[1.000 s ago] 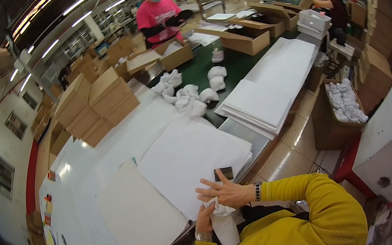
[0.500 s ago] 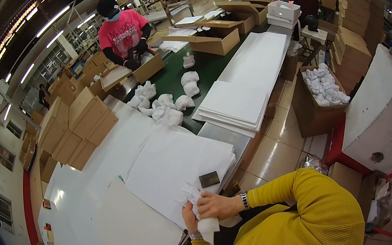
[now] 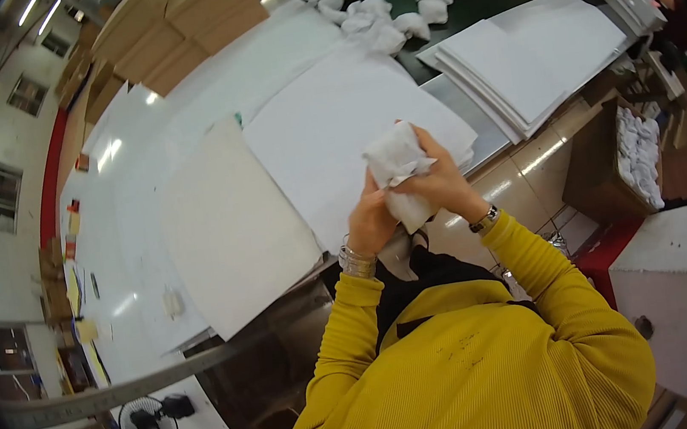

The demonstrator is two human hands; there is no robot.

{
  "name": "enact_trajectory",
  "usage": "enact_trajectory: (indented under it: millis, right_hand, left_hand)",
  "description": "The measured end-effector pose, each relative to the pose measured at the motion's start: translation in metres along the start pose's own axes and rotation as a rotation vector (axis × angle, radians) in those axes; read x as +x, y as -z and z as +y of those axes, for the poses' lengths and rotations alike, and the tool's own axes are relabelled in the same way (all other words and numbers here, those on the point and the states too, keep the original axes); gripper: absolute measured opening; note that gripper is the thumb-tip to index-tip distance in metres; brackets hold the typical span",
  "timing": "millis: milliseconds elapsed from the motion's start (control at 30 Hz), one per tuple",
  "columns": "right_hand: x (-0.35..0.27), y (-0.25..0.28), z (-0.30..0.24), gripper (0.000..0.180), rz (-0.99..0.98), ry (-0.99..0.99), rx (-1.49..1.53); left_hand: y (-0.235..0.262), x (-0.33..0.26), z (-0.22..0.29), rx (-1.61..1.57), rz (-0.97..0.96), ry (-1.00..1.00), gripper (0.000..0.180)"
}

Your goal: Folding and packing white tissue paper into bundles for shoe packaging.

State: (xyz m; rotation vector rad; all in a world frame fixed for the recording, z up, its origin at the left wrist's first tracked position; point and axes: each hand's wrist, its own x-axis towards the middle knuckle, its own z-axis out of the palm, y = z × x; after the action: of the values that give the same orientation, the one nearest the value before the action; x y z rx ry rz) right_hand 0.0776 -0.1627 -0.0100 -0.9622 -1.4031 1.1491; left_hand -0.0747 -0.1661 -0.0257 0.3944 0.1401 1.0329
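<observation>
A bundle wrapped in white tissue paper [image 3: 395,155] is between my hands, over the near edge of the table; what is inside it is hidden. My left hand [image 3: 372,221] grips its lower left side. My right hand [image 3: 440,175] wraps round its right side, with the fingers partly behind it. A loose fold of paper hangs below the hands. Just beyond lies a stack of large white paper sheets [image 3: 319,123]. Off-white sheets [image 3: 234,228] lie to its left.
Several white wrapped bundles [image 3: 371,18] lie at the far end. Another sheet stack [image 3: 531,63] stands at the right, near a carton [image 3: 591,158] filled with white bundles. Closed cartons [image 3: 175,29] are piled far left. A black fan [image 3: 148,423] stands lower left.
The view has swung downward. Both hands now hold the bundle from its two sides, and its paper is folded more closely round it. The dark block on the sheets no longer shows.
</observation>
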Motion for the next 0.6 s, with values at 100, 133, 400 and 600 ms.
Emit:
enact_trajectory:
  millis: [100, 133, 400, 600]
  right_hand:
    - [-0.001, -0.009, 0.006, 0.091, 0.015, -0.143, 0.204]
    - [-0.003, -0.012, 0.007, 0.092, 0.019, -0.172, 0.208]
    - [0.009, 0.011, -0.015, 0.063, -0.346, -0.306, 0.337]
    - [-0.027, -0.024, 0.026, 0.032, -0.319, 0.357, -0.320]
  left_hand:
    - [0.013, -0.005, 0.006, 0.619, 0.012, 0.000, 0.069]
    - [0.015, -0.006, 0.008, 0.639, 0.049, 0.035, 0.075]
    - [0.007, -0.021, 0.001, 0.786, 0.123, -0.019, 0.087]
    - [0.058, -0.039, -0.018, 0.708, 0.344, -0.083, 0.062]
